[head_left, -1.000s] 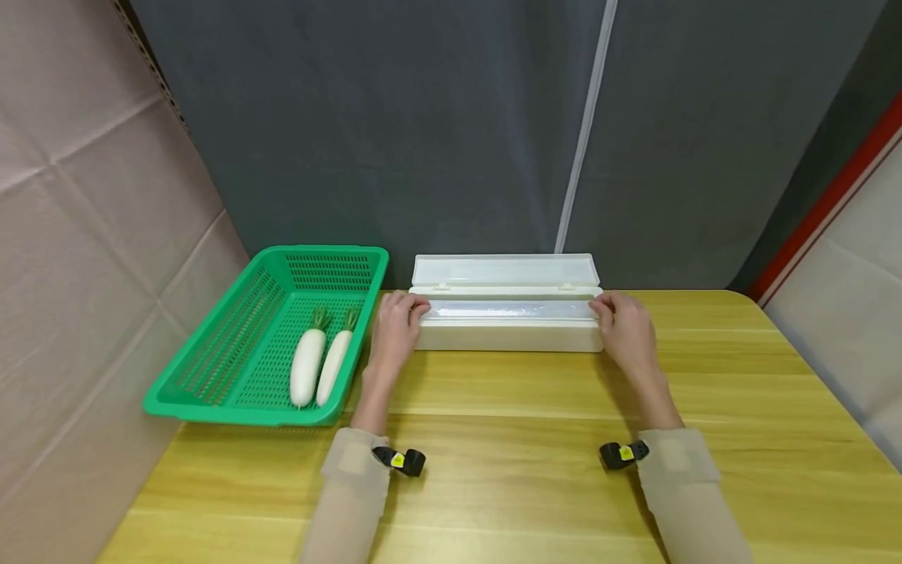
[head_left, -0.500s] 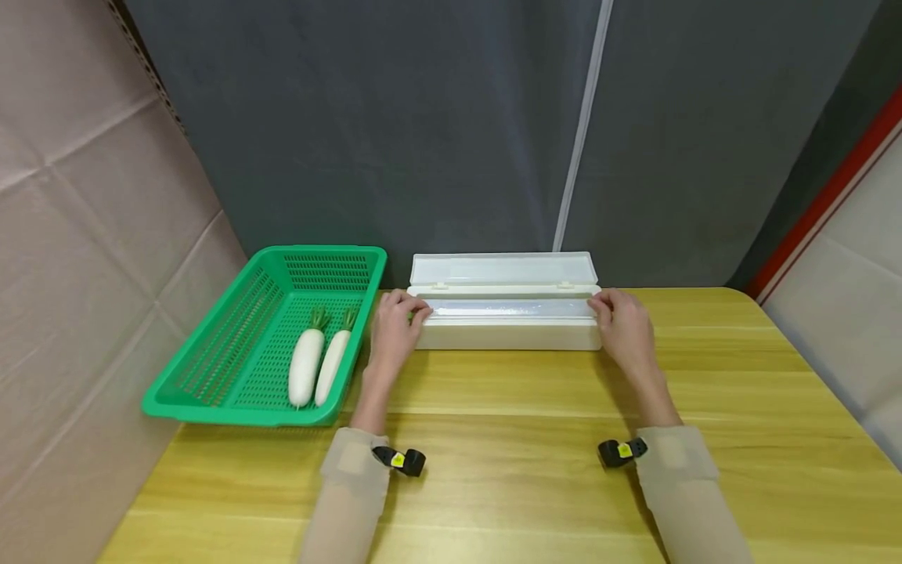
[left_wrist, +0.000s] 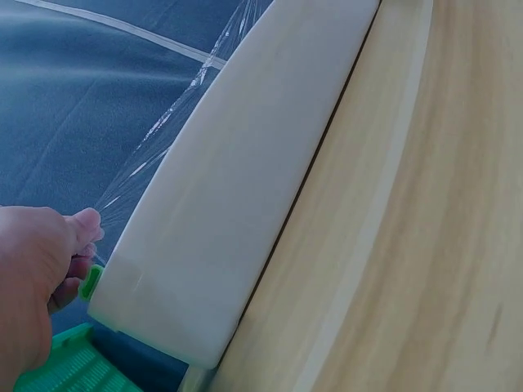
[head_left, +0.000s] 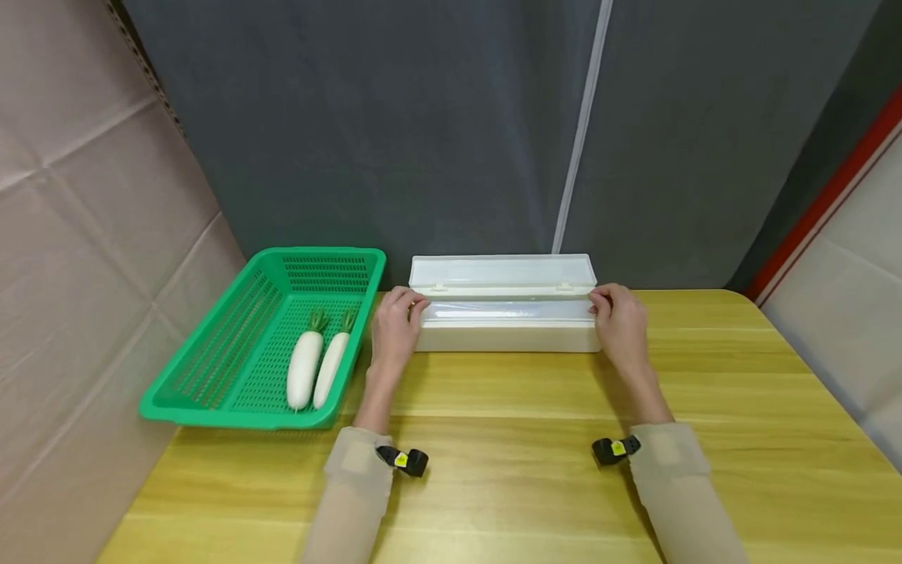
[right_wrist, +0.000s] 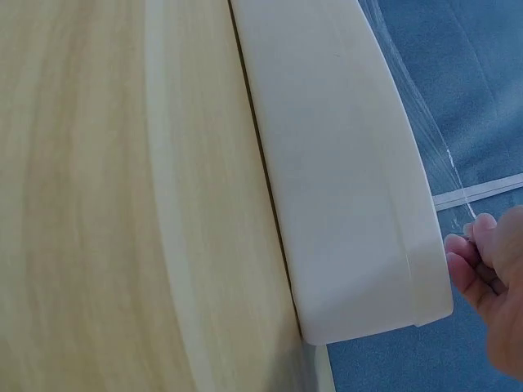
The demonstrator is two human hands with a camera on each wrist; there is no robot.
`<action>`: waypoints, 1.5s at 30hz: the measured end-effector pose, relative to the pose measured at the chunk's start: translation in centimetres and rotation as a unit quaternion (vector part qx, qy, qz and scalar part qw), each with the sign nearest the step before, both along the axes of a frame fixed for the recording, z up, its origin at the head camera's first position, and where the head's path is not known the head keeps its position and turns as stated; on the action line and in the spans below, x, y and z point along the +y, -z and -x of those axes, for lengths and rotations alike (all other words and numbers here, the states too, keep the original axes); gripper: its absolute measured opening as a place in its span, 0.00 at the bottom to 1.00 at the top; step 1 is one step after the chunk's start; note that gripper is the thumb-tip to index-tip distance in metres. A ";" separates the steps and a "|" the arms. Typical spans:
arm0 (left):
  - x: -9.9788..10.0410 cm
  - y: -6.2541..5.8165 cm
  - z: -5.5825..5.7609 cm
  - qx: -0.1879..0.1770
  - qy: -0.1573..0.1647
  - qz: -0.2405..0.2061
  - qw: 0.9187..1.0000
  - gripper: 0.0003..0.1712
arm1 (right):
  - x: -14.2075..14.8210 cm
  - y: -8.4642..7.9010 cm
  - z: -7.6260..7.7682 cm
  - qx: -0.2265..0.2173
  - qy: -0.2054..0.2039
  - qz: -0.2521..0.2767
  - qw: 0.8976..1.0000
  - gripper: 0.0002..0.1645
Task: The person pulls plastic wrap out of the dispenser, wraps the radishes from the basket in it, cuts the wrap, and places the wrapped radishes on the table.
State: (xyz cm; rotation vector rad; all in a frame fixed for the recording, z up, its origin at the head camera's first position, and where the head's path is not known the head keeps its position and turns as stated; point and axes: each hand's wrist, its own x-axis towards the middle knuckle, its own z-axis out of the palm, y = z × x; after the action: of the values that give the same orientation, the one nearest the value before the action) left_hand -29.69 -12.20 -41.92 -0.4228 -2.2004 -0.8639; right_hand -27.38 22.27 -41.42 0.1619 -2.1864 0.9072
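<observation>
A long white plastic wrap dispenser box (head_left: 507,338) stands at the back of the table, its lid (head_left: 502,270) raised and leaning back. Clear plastic wrap (head_left: 509,309) stretches across its top between both hands. My left hand (head_left: 395,329) pinches one corner of the film at the box's left end; in the left wrist view the film (left_wrist: 147,151) fans out in creases from the thumb and fingers. At the right end, my right hand (head_left: 623,325) pinches the other corner. The right wrist view shows the film (right_wrist: 445,155) drawn tight above the box edge. A small green tab (left_wrist: 91,282) sits on the box's left end.
Left of the box, a green plastic basket (head_left: 239,415) holds two white radishes, the thicker (head_left: 304,370) beside the thinner (head_left: 331,370). Dark grey cloth (head_left: 395,133) hangs behind the table. Bare wood tabletop (head_left: 507,470) lies in front of the box.
Both hands keep their pinch on the plastic wrap. The film has risen slightly above the box opening, and the right hand has shifted a little to the left and up.
</observation>
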 end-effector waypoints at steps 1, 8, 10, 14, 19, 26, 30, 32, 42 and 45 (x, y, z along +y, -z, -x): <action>0.0 0.0 0.0 0.003 0.005 -0.007 1.000 0.05 | -0.1 0.0 0.1 0.000 0.000 0.003 1.000 0.07; 0.2 -0.2 0.4 0.019 0.025 -0.037 0.999 0.03 | -0.5 -0.2 0.5 -0.022 0.011 0.039 0.999 0.08; 0.2 -0.3 0.5 0.018 0.027 -0.039 0.999 0.03 | -0.6 -0.2 0.7 -0.025 0.019 0.047 0.998 0.09; 0.3 -0.4 0.7 0.021 0.029 -0.042 0.998 0.04 | -0.8 -0.4 1.0 -0.027 0.037 0.063 0.997 0.09; 0.5 -0.7 0.8 0.033 0.028 -0.045 0.998 0.04 | -0.9 -0.7 1.2 -0.015 0.045 0.071 0.996 0.09; 0.5 -1.2 0.5 0.040 0.017 -0.048 0.998 0.04 | -0.9 -0.9 1.3 0.021 0.040 0.071 0.996 0.08; 0.5 -1.5 0.3 0.039 0.011 -0.048 0.998 0.04 | -0.9 -1.1 1.1 0.040 0.035 0.071 0.996 0.08; 0.6 -1.8 0.1 0.038 0.010 -0.049 0.998 0.04 | -0.9 -1.3 1.0 0.049 0.034 0.070 0.996 0.08; 0.4 -2.5 -0.3 0.058 0.008 -0.053 0.997 0.07 | -0.9 -2.3 0.5 0.051 0.048 0.074 0.995 0.08; 0.4 -2.8 -0.4 0.063 0.012 -0.058 0.996 0.06 | -0.9 -2.7 0.3 0.057 0.050 0.075 0.994 0.08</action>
State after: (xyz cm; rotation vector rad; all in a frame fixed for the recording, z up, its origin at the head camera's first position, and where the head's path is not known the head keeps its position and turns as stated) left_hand -29.26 -11.79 -39.09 -0.4368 -2.0224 -0.9456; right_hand -27.66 21.37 -38.75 0.0307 -1.9941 0.9763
